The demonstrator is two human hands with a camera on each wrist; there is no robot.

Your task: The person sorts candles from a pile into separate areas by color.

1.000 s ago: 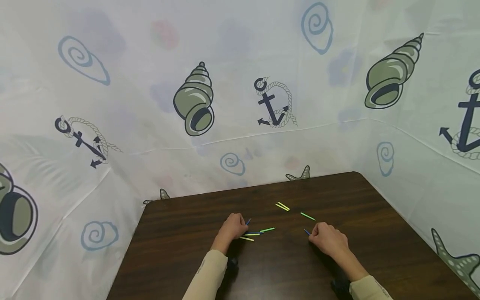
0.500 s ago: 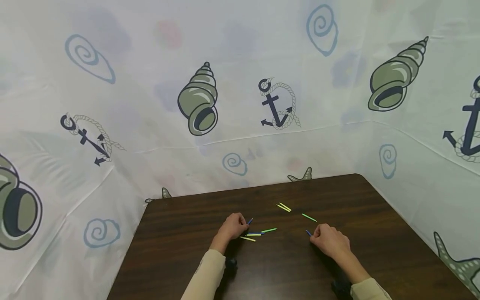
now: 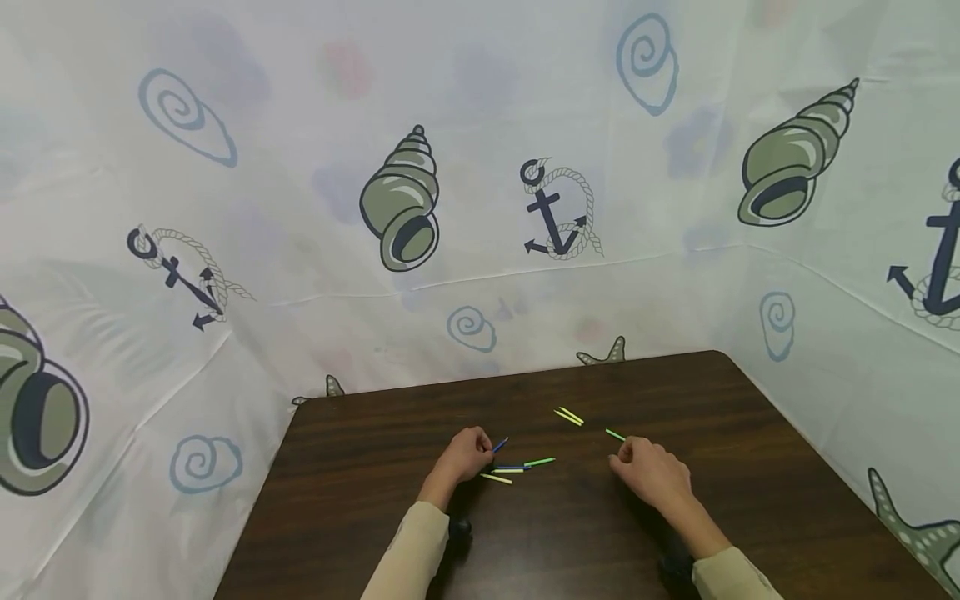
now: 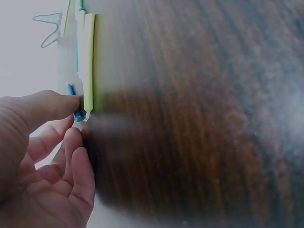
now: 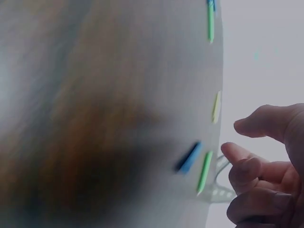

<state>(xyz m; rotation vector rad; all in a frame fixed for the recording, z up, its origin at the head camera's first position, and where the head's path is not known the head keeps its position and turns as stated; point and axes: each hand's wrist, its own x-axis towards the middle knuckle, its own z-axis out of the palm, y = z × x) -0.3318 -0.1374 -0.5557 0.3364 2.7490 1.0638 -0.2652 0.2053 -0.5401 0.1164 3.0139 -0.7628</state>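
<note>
My left hand (image 3: 465, 454) pinches a thin blue candle (image 4: 71, 90) between thumb and forefinger, low over the tabletop. Beside it in the head view lie two yellow candles (image 3: 497, 479), another blue candle (image 3: 513, 467) and a green candle (image 3: 540, 462). The near yellow candle (image 4: 89, 61) shows a white wick in the left wrist view. My right hand (image 3: 654, 473) holds nothing, its thumb and forefinger apart. A blue candle (image 5: 191, 158) lies on the table near it, hidden in the head view. A green candle (image 3: 614, 434) lies just beyond its fingers.
A pair of yellow candles (image 3: 570, 417) lies farther back on the dark wooden table (image 3: 360, 483). A white cloth (image 3: 300, 167) printed with shells and anchors hangs behind and beside the table.
My right hand has let go of the blue candle and risen slightly toward the green one. The left hand keeps its pinch, almost still. The head view has shifted slightly.
</note>
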